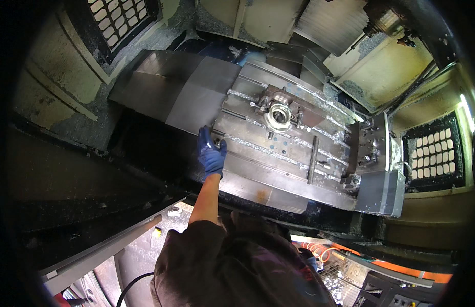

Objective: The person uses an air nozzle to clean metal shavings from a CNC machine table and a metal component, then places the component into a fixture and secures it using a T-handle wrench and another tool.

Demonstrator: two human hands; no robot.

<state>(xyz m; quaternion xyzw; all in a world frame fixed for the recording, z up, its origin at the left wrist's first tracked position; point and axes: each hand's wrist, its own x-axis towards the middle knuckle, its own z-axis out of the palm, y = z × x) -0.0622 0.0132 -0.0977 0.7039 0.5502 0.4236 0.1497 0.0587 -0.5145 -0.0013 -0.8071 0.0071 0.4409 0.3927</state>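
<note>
My left hand (211, 155), in a blue glove, reaches over the near left corner of the slotted metal machine table (247, 131). Its fingers are stretched out and the thumb stands apart. A small dark metal bit (217, 141) shows between thumb and fingers; I cannot tell whether the hand touches it. On the table, a round, shiny ring-shaped part (278, 116) sits against a brown fixture block (311, 113) with bolts. Beside my right side a small patch of blue (312, 262) shows, perhaps my gloved right hand, mostly hidden by my body.
Metal chips lie along the table's slots. A dark bar (313, 159) rests across the table. At its right end stands an upright fixture plate (379, 143). The spindle (383, 20) hangs at the upper right. Sheet-metal covers (201, 94) extend left. An orange coiled hose (317, 249) is below.
</note>
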